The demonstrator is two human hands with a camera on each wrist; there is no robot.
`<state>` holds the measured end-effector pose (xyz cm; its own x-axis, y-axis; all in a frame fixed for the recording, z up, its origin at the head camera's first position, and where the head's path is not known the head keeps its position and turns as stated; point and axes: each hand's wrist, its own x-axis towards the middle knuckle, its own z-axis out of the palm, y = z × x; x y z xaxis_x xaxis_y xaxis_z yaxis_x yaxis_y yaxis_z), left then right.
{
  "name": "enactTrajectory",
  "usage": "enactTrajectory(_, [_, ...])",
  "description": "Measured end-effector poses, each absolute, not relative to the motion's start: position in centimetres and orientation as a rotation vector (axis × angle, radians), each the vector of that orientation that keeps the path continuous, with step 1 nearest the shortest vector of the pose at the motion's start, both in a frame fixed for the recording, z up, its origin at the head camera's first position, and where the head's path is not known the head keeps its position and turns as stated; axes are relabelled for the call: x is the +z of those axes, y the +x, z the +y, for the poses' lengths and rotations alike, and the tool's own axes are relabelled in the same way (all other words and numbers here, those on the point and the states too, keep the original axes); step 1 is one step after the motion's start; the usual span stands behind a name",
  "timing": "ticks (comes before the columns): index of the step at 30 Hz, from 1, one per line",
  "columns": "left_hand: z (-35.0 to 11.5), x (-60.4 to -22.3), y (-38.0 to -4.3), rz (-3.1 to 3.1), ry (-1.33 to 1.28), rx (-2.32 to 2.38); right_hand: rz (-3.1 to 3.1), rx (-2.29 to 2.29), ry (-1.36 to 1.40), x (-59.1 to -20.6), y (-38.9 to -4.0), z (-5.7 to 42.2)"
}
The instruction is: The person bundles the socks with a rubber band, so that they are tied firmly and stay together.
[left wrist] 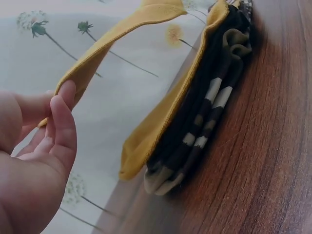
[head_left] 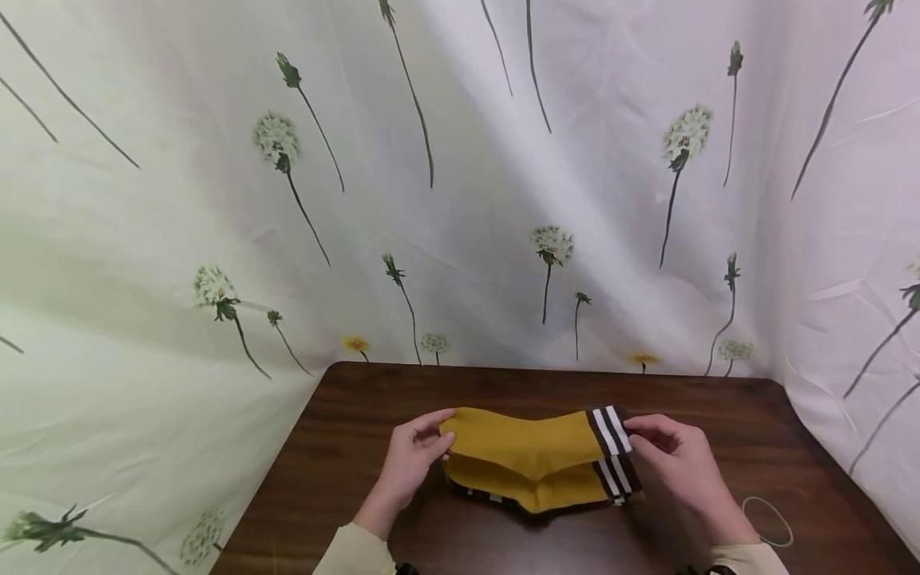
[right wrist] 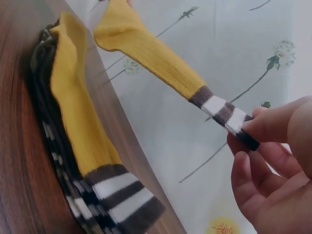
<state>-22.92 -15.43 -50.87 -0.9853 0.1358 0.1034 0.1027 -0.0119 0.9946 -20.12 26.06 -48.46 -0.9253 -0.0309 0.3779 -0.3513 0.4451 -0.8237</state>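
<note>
A mustard-yellow sock (head_left: 528, 441) with a dark cuff and white stripes hangs above a pile, stretched between both hands. My left hand (head_left: 410, 457) pinches its toe end between thumb and fingers. At the striped cuff, my right hand (head_left: 676, 459) pinches the edge, seen closely in the right wrist view, where the sock (right wrist: 156, 61) slants down to the fingers. Beneath lies a matching yellow sock (right wrist: 80, 102), on top of dark socks with pale patches (left wrist: 200, 117). Those lower socks are mostly hidden from the head view.
The pile rests on a dark wooden table (head_left: 374, 391). Near my right forearm lies a thin pale loop (head_left: 779, 511), like a rubber band. A white cloth (head_left: 474, 200) printed with dandelions hangs behind the table and at both sides.
</note>
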Motion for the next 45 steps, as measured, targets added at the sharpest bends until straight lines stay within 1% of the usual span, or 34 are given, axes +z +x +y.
enactTrajectory(5, [-15.2, -50.4, -22.6, 2.117, 0.296, 2.238, -2.411, 1.456, 0.319, -48.0, -20.2, 27.0])
enactTrajectory(12, [-15.1, -50.1, -21.9, 2.055, 0.418, 2.191, -2.403, 1.443, 0.327, -47.7, -19.3, 27.9])
enactTrajectory(19, [-15.8, -50.3, -21.5, 2.027, 0.469, 2.12, -2.458, 1.498, 0.322, -48.4, -19.0, 28.1])
enactTrajectory(23, [-16.2, -50.6, -21.4, 2.015, 0.44, 2.132, -2.462, 1.536, 0.351, -48.7, -18.9, 27.8])
enactTrajectory(29, [-16.6, -50.7, -21.4, 1.993, 0.37, 2.162, -2.483, 1.572, 0.319, -48.7, -18.7, 27.6])
enactTrajectory(37, [-16.3, -51.0, -21.4, 1.936, 0.216, 2.143, -2.526, 1.672, 0.286, -49.8, -18.9, 27.7])
enactTrajectory(42, [-15.9, -51.2, -21.9, 1.947, 0.146, 2.121, -2.563, 1.662, 0.262, -50.7, -19.4, 27.7])
enactTrajectory(45, [-15.6, -51.4, -22.3, 1.982, 0.13, 2.097, -2.591, 1.578, 0.275, -51.3, -19.6, 27.6])
